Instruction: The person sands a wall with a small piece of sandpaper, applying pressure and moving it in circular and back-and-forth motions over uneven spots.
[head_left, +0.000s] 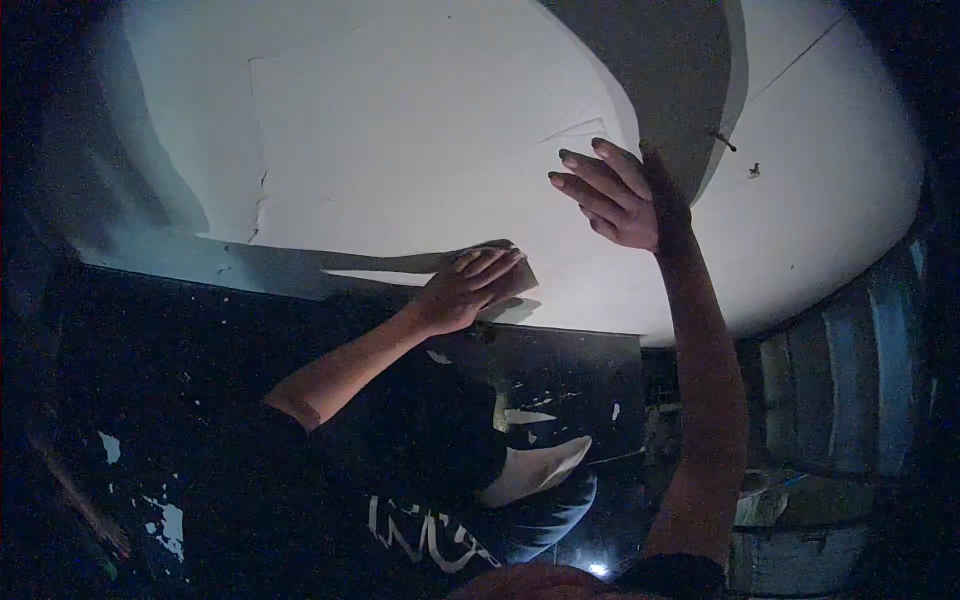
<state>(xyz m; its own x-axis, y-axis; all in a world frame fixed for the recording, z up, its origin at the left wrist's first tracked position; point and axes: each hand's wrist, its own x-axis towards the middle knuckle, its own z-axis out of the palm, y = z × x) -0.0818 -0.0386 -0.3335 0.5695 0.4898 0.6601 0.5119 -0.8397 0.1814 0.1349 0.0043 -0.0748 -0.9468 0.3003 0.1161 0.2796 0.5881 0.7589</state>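
Note:
A large white surface (420, 150) with thin cracks and creases fills the upper view; whether it is a board, wall or sheet cannot be told. Near its lower edge, my left hand (476, 285) presses a flat brownish piece (521, 281), perhaps paper or sandpaper, against it. The fingers lie bent across this piece, and the thumb is hard to make out. To the upper right, my right hand (611, 191) holds nothing, its fingers slightly apart and pointing up-left. It is over or against the white surface; contact is unclear.
Small dark marks (754, 171) spot the white surface at right. Below its edge is a dark panel (585, 367) with pale flaked patches. Ribbed, curtain-like folds (840, 382) and a pale box-like object (802, 555) stand at right. A small bright light (598, 569) shows low down.

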